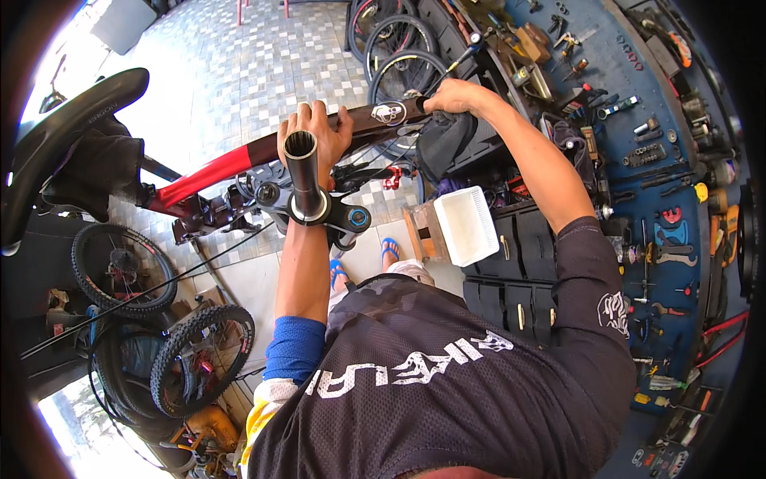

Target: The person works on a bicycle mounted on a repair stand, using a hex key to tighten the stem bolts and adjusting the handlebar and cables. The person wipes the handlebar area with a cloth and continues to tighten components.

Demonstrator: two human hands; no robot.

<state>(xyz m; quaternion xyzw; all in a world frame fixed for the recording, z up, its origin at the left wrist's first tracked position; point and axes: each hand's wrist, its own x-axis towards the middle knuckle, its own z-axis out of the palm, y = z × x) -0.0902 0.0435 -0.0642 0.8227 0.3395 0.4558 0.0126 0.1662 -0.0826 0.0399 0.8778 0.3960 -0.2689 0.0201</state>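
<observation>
A dark brown and red bicycle frame (369,116) runs across in front of me. My left hand (319,132) lies over its tube, fingers wrapped across the far side and thumb toward the right. At the tube's right end, my right hand (453,96) is closed with curled fingers; what they pinch is hidden. Black cloth-like material (447,140) hangs just below that hand. Nearer to me, a suspension fork (306,180) points its bare steerer tube up, overlapping my left forearm and wrist. A blue knob (357,217) tops one side of its crown.
A black saddle (80,152) is at the far left. Bicycle wheels (124,271) stand at the left and more at the back. A white plastic basket (466,227) sits on a wooden stool below my right arm. Blue tool boards (662,215) with many tools line the right.
</observation>
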